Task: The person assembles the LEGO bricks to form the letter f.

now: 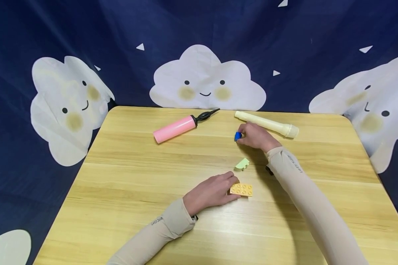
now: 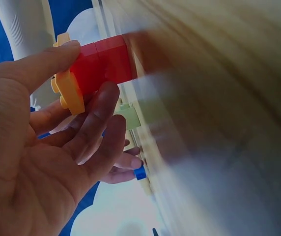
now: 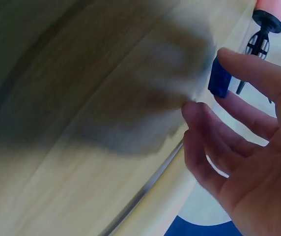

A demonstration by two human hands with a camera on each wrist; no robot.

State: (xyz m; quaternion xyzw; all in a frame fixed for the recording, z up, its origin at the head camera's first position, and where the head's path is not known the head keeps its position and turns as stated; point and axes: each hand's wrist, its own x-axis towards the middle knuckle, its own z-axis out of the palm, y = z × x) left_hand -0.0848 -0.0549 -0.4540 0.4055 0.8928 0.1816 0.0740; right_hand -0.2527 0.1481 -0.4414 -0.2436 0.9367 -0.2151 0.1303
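Note:
My left hand (image 1: 213, 190) grips a small stack of toy building bricks between thumb and fingers. On top of the stack is a yellow-orange studded brick (image 1: 243, 190), and beneath it the left wrist view shows red bricks (image 2: 103, 64), their lower end close to the tabletop. Farther forward, my right hand (image 1: 257, 137) pinches a small blue brick (image 1: 237, 136) between thumb and fingertips. In the right wrist view the same blue brick (image 3: 219, 78) sits at the thumb tip, the other fingers curving below. A pale green brick (image 1: 242, 164) lies on its side between the two hands.
A pink hand pump (image 1: 175, 129) with a black nozzle lies at the back, left of my right hand. Just behind that hand is a pale yellow, microphone-shaped stick (image 1: 268, 124). The wooden table (image 1: 126, 176) ends at a dark blue curtain (image 1: 126, 22) with clouds.

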